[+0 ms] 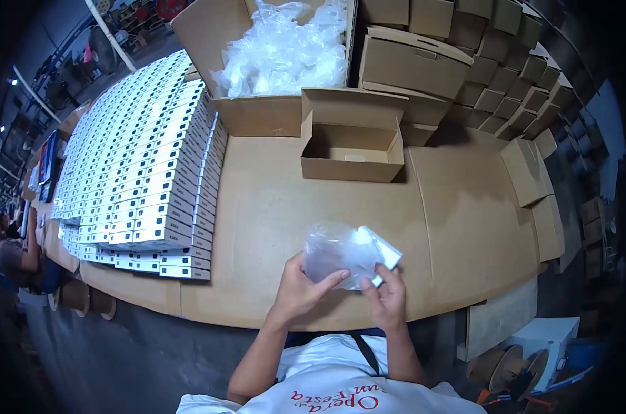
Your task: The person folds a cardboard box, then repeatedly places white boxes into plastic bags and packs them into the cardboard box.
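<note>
My left hand [302, 286] is closed on a clear plastic bag [326, 252], thumb lying across its lower edge. In my right hand [387, 298] a small white box [382, 252] is pinched between thumb and fingers. The box sits at the bag's right side, its left part overlapped by the film. Both hands are over the table near its front edge. Beyond them stands an open brown carton [354, 170] with its lid flap raised and a small pale item on its floor.
A large stack of white boxes [147, 179] covers the table's left side. Behind, a big cardboard box [257, 116] is heaped with clear plastic bags [285, 55]. Brown cartons [416, 65] are piled at the back right. Another person [23, 255] is at the far left.
</note>
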`<state>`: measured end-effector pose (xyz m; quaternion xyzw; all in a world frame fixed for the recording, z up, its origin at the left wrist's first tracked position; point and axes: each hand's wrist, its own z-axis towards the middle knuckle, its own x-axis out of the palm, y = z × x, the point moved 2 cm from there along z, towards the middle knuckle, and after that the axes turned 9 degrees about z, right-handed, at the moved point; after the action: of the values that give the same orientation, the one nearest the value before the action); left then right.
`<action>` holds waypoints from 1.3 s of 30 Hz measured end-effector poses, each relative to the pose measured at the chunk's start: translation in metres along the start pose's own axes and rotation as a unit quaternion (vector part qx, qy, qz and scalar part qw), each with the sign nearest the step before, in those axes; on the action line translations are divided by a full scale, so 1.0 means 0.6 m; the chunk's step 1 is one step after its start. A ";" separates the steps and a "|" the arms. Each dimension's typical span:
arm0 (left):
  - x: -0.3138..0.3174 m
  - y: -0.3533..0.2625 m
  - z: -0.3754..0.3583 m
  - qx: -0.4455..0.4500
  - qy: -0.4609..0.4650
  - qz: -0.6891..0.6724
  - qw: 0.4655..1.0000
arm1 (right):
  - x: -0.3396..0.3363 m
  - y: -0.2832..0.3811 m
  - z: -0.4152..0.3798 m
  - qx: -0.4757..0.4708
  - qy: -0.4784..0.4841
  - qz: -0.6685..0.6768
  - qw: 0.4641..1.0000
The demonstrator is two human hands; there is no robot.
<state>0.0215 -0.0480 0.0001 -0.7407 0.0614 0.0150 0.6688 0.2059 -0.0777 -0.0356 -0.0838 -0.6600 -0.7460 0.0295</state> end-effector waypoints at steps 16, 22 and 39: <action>0.011 0.022 -0.013 0.086 0.018 0.067 0.994 | -0.012 0.145 0.108 -0.263 0.157 -0.046 0.951; 0.007 0.024 -0.007 0.052 0.012 0.088 0.995 | -0.001 0.183 0.127 -0.227 0.200 -0.184 0.935; 0.010 0.034 -0.005 0.013 -0.002 0.015 1.000 | 0.014 0.114 0.123 -0.100 0.155 0.085 0.979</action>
<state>0.0253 -0.0533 -0.0202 -0.7310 0.0715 0.0256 0.6781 0.2147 -0.0126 0.0414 -0.0258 -0.5602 -0.8068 0.1859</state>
